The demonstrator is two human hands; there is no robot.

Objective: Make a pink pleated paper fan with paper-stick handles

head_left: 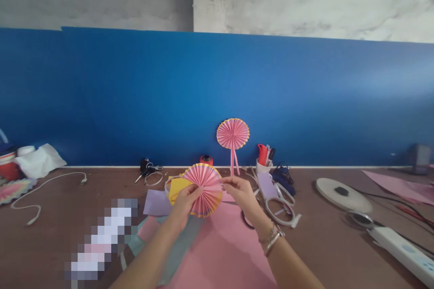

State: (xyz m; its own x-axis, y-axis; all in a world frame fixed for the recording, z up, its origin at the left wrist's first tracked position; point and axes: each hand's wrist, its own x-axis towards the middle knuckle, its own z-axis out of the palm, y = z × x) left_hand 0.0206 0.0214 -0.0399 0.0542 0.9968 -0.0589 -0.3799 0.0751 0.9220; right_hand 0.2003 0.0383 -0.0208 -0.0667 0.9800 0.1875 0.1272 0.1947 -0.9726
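Note:
A round pleated pink paper fan [204,189] with a yellow-orange edge is held up above the table. My left hand [185,202] pinches it near its centre from the left. My right hand [239,192] pinches its right edge, fingers closed. A second finished pink fan [233,134] on two pink sticks stands upright against the blue backdrop behind. Below my hands lies a large pink paper sheet [230,248], with a yellow paper [176,187] and a lilac paper [156,203] to the left.
Rolls of white tape [280,210] and a cup of pens [263,159] lie right of the hands. Scissors and keys [147,169], a red tape roll [206,160], a white cable [44,185], a white disc [342,194] and a power strip [403,248] are on the brown table.

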